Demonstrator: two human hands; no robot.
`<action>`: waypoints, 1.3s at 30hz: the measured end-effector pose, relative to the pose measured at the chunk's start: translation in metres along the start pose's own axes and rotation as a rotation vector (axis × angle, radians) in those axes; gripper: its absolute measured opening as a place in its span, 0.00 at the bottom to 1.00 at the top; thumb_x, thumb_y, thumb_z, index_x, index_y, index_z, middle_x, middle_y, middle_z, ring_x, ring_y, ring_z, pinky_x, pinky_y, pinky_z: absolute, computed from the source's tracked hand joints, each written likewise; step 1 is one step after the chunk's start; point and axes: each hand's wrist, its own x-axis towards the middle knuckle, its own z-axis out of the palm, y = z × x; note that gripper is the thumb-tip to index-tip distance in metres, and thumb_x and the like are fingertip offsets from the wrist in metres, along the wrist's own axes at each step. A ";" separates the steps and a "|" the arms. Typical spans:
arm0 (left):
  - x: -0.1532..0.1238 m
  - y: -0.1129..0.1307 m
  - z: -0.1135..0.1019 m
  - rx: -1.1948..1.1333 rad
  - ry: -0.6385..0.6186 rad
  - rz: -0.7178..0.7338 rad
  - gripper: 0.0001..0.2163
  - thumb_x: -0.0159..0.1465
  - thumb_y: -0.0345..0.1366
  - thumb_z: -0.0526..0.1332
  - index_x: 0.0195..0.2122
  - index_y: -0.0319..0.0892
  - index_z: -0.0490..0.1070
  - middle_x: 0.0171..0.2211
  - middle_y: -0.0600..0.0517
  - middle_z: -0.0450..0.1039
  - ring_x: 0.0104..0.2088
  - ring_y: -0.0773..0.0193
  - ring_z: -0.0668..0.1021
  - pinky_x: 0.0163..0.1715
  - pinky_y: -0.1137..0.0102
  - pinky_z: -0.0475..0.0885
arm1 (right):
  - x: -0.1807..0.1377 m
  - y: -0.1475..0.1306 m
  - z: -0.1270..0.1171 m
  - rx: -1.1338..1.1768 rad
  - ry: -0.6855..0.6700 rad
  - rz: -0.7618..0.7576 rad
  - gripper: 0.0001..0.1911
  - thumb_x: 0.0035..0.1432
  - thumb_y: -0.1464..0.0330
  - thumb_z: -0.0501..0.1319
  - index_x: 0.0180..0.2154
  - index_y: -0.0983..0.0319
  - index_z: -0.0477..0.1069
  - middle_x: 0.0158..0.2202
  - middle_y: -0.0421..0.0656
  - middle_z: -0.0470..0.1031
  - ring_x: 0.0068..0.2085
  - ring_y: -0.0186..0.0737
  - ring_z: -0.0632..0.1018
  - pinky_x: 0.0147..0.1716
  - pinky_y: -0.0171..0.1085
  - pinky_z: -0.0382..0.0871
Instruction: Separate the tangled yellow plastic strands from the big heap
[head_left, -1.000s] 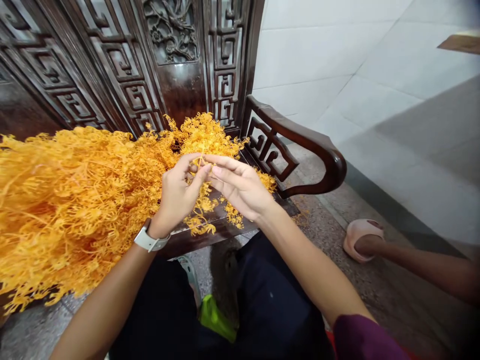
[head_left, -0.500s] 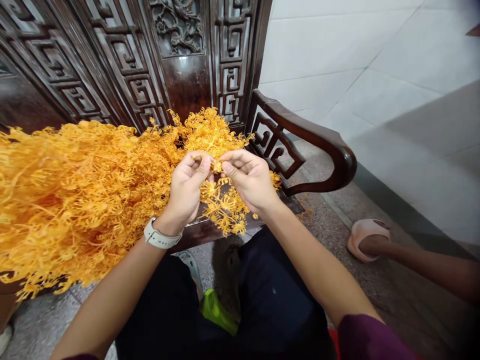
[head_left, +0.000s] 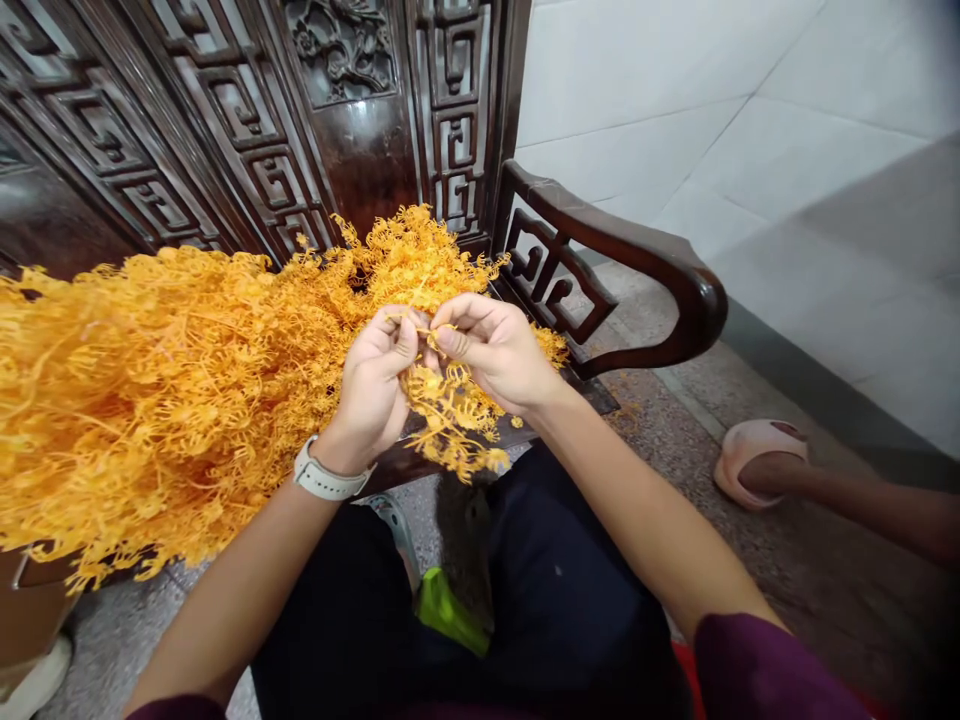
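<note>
One orange sprig, pinched between the left hand and the right hand, to the left of the carved armrest.
Fingers of both hands are nearly closed, thumb tips pressing the thin stem, the right hand being nearer the armrest. A looser orange cluster shows just below them; whether it joins the held sprig I cannot tell. Well left of the armrest, a big heap of orange flowers covers the wooden seat. Right of the armrest, a pink shoe is on the floor.
</note>
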 end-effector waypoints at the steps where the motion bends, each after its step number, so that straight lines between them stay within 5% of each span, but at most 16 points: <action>1: -0.001 0.001 0.001 -0.050 -0.012 -0.055 0.12 0.71 0.45 0.63 0.37 0.47 0.63 0.33 0.53 0.65 0.25 0.68 0.69 0.28 0.69 0.73 | 0.001 0.000 -0.001 0.027 -0.039 0.013 0.18 0.51 0.57 0.80 0.35 0.58 0.78 0.29 0.38 0.79 0.29 0.36 0.78 0.31 0.38 0.78; 12: -0.009 0.006 0.011 -0.267 -0.034 -0.168 0.14 0.63 0.38 0.70 0.32 0.46 0.62 0.30 0.54 0.60 0.22 0.71 0.62 0.16 0.76 0.62 | 0.010 0.003 -0.026 0.140 -0.340 0.096 0.20 0.54 0.57 0.79 0.36 0.61 0.74 0.33 0.41 0.80 0.34 0.36 0.82 0.35 0.36 0.78; 16: -0.015 0.017 0.017 -0.498 -0.107 -0.268 0.09 0.62 0.28 0.67 0.32 0.45 0.66 0.25 0.57 0.59 0.18 0.74 0.60 0.15 0.79 0.63 | 0.010 0.000 -0.040 0.186 -0.511 -0.003 0.16 0.57 0.61 0.77 0.33 0.61 0.75 0.30 0.39 0.75 0.30 0.32 0.76 0.32 0.32 0.72; 20: -0.009 0.044 0.006 -0.792 -0.003 -0.231 0.14 0.58 0.16 0.64 0.32 0.42 0.65 0.27 0.57 0.64 0.22 0.77 0.69 0.17 0.86 0.66 | -0.001 -0.007 -0.045 0.259 -0.711 -0.146 0.14 0.62 0.62 0.73 0.31 0.61 0.73 0.28 0.38 0.71 0.27 0.32 0.73 0.29 0.34 0.72; 23: 0.005 0.050 -0.007 -0.742 0.100 -0.132 0.07 0.68 0.23 0.65 0.36 0.41 0.70 0.25 0.58 0.66 0.23 0.72 0.73 0.18 0.80 0.71 | -0.008 -0.017 -0.061 0.027 -0.493 -0.146 0.10 0.62 0.64 0.73 0.36 0.60 0.75 0.34 0.41 0.76 0.31 0.33 0.77 0.32 0.34 0.72; 27: 0.023 0.025 -0.024 -0.491 0.197 -0.193 0.07 0.75 0.32 0.61 0.39 0.43 0.76 0.22 0.57 0.63 0.21 0.70 0.70 0.21 0.77 0.71 | -0.005 -0.017 -0.117 -0.534 0.138 -0.067 0.09 0.65 0.63 0.69 0.40 0.60 0.74 0.35 0.41 0.77 0.31 0.35 0.76 0.32 0.36 0.71; 29: 0.028 0.012 -0.030 -0.411 0.243 -0.232 0.05 0.74 0.33 0.63 0.41 0.42 0.79 0.24 0.56 0.67 0.23 0.71 0.71 0.23 0.78 0.70 | -0.002 -0.010 -0.146 -0.901 0.322 0.021 0.04 0.64 0.67 0.66 0.37 0.61 0.74 0.32 0.41 0.75 0.32 0.37 0.75 0.34 0.37 0.70; 34: 0.033 0.002 -0.039 -0.327 0.303 -0.193 0.04 0.70 0.37 0.69 0.42 0.44 0.81 0.30 0.54 0.72 0.29 0.71 0.73 0.28 0.78 0.70 | -0.004 0.004 -0.183 -1.418 0.147 0.257 0.11 0.57 0.76 0.62 0.39 0.64 0.82 0.42 0.49 0.79 0.37 0.42 0.78 0.41 0.41 0.72; 39: 0.031 0.001 -0.035 -0.284 0.264 -0.136 0.04 0.71 0.35 0.67 0.41 0.44 0.82 0.38 0.52 0.78 0.32 0.70 0.75 0.35 0.75 0.71 | -0.007 -0.004 -0.158 -1.578 0.057 0.203 0.13 0.61 0.68 0.68 0.46 0.65 0.83 0.45 0.54 0.77 0.48 0.53 0.78 0.53 0.49 0.71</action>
